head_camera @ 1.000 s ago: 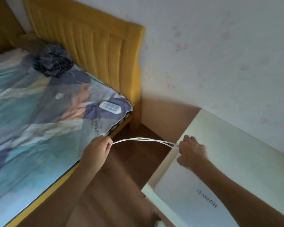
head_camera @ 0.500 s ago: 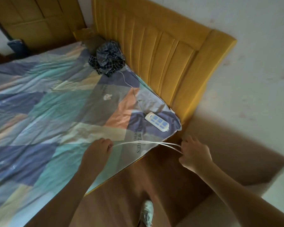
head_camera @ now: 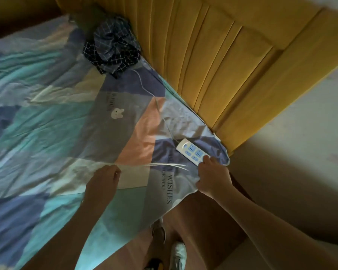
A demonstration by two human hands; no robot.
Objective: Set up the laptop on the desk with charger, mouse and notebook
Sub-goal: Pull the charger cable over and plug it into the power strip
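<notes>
A white charger cable (head_camera: 164, 165) stretches in two strands between my hands above the patchwork bed cover (head_camera: 47, 117). My left hand (head_camera: 103, 180) is closed on one end of it. My right hand (head_camera: 213, 176) is closed on the other end and its fingertips touch the near end of a white power strip (head_camera: 191, 152) with blue sockets, which lies at the corner of the bed. The strip's own thin white cord (head_camera: 154, 98) runs back across the cover. The laptop, mouse and notebook are out of view.
A yellow padded headboard (head_camera: 213, 61) stands behind the bed corner. A crumpled dark checked cloth (head_camera: 113, 49) lies by it. Brown wooden floor (head_camera: 203, 221) and my shoes (head_camera: 179, 254) show below, with a pale wall (head_camera: 310, 123) to the right.
The view swung left from the white desk and laptop to the bed. Both hands, still holding the cable, moved over the bed corner, and my right hand reached the power strip.
</notes>
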